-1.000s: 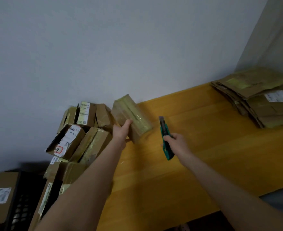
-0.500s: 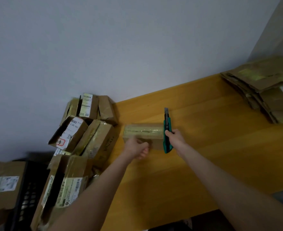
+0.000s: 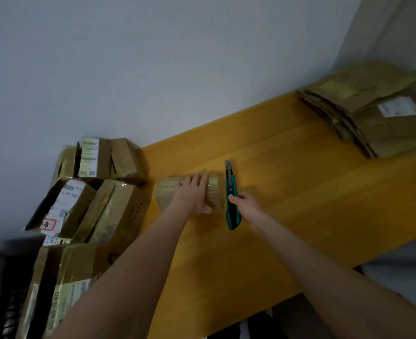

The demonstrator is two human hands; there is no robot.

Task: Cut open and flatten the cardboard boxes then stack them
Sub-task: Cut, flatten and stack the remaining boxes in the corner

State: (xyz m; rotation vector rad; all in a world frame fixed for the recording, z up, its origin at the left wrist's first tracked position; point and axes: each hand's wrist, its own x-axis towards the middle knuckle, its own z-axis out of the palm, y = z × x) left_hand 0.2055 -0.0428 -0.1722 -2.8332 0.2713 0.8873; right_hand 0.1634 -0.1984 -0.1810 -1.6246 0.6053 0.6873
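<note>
A small taped cardboard box (image 3: 165, 196) lies flat on the yellow wooden table (image 3: 287, 192). My left hand (image 3: 193, 194) rests on top of it with the fingers stretched out, pressing it down. My right hand (image 3: 247, 206) grips a green utility knife (image 3: 231, 199) just right of the box, blade pointing away from me. A stack of flattened boxes (image 3: 378, 113) sits at the table's far right corner. A pile of unopened boxes (image 3: 96, 192) fills the table's left end.
A pale wall runs along the far side of the table. At the lower left, a large labelled box (image 3: 60, 289) and a dark crate (image 3: 8, 302) stand beside the table. The table's front edge drops off at the lower right.
My left hand pulled the small box out of the pile, laid it flat on the table and now presses it from above. My right hand brought the knife up beside the box.
</note>
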